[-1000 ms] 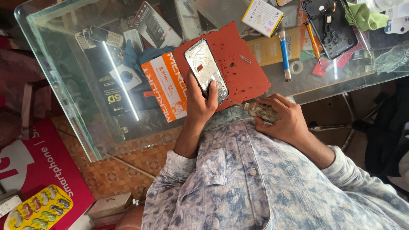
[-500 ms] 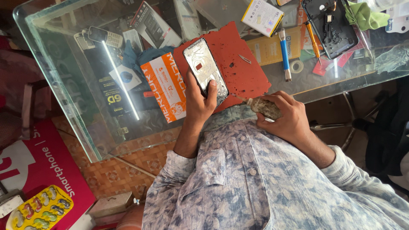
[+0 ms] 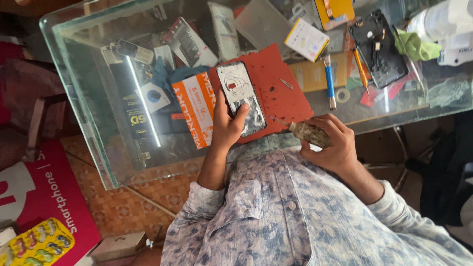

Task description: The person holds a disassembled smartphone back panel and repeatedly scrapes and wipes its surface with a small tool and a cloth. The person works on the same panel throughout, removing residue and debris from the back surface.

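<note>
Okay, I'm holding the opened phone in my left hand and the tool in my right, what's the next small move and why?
Probably bring the tool tip across to the phone. The left hand grips the phone, its back open, over the red mat, while the right hand holds the tool apart from it near the glass table's edge, tip pointing toward the phone.

A glass surface [image 3: 88, 98] carries a red mat [image 3: 283, 88], with an orange-and-white box [image 3: 196, 106] just left of it. Farther right lie a blue-handled tool [image 3: 329, 81], a black phone shell [image 3: 378, 47] and a green cloth [image 3: 416, 47].
</note>
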